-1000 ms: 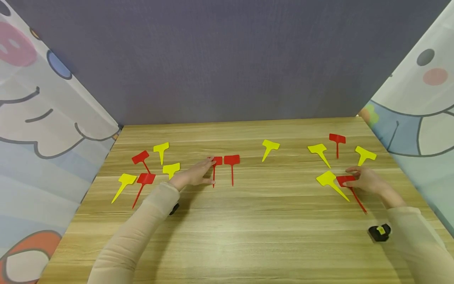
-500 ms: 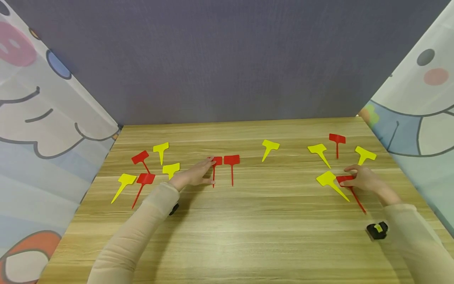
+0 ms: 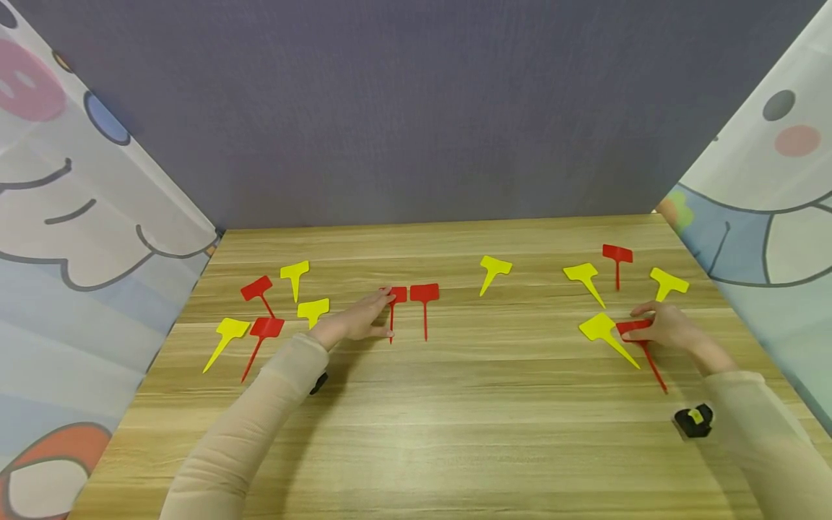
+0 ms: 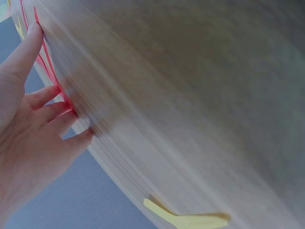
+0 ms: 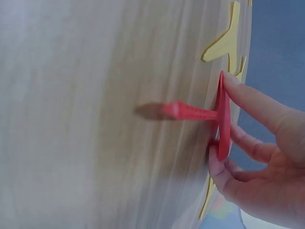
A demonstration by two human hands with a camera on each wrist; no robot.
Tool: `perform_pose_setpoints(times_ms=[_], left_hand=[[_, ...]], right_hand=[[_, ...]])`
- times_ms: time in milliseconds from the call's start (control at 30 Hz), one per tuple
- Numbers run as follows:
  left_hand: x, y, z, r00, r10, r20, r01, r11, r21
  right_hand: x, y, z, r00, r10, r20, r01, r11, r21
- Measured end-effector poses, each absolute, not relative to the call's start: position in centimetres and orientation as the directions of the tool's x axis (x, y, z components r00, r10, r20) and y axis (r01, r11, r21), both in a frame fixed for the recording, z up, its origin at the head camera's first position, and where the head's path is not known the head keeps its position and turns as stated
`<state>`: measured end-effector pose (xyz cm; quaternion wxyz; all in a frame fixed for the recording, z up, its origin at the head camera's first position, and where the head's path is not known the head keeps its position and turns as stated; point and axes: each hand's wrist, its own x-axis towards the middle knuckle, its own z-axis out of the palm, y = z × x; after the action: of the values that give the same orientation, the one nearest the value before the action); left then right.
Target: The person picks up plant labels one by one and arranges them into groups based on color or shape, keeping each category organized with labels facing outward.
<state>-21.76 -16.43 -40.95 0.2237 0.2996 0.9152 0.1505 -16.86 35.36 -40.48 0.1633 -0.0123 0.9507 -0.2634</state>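
Observation:
My left hand (image 3: 357,318) rests with extended fingers on a red T-shaped plant label (image 3: 399,294) lying flat, its fingertips on the head and its thumb beside the stem tip. A second red plant label (image 3: 425,292) lies parallel just to its right. Over on the right side, my right hand (image 3: 672,326) pinches another red plant label (image 5: 223,129) by its head, thumb at one end and fingers at the other. The right wrist view shows that label's stem jutting toward the camera, with a shadow beneath. Close by lies a yellow plant label (image 3: 598,327).
Two red labels, one of them (image 3: 267,327) nearer, and several yellow labels, including one (image 3: 232,328), lie at left. A lone yellow label (image 3: 497,266) lies right of centre; more surround my right hand. A black object (image 3: 693,420) shows by the right sleeve. A grey panel (image 3: 416,108) bounds the table's back.
My right hand has shifted very slightly left, and the stem tip of its red plant label has swung a little left. My left hand keeps its place.

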Motion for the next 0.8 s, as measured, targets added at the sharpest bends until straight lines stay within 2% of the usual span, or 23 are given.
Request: perform_pose_setpoints(times_ms=[400,800], left_hand=[[-21.7,-16.4,-40.9,-0.718,0.622,-0.313,0.487,0.77,0.412],[-21.7,-16.3,-40.9,-0.721,0.615,-0.32,0.477,0.775,0.415]], right_hand=[[-17.1,36.0,-40.5,-0.951,-0.198,-0.236,-0.049,0.855,-0.516],[-16.4,37.3,-39.2,-0.953,-0.166,-0.255,0.018,0.805,-0.594]])
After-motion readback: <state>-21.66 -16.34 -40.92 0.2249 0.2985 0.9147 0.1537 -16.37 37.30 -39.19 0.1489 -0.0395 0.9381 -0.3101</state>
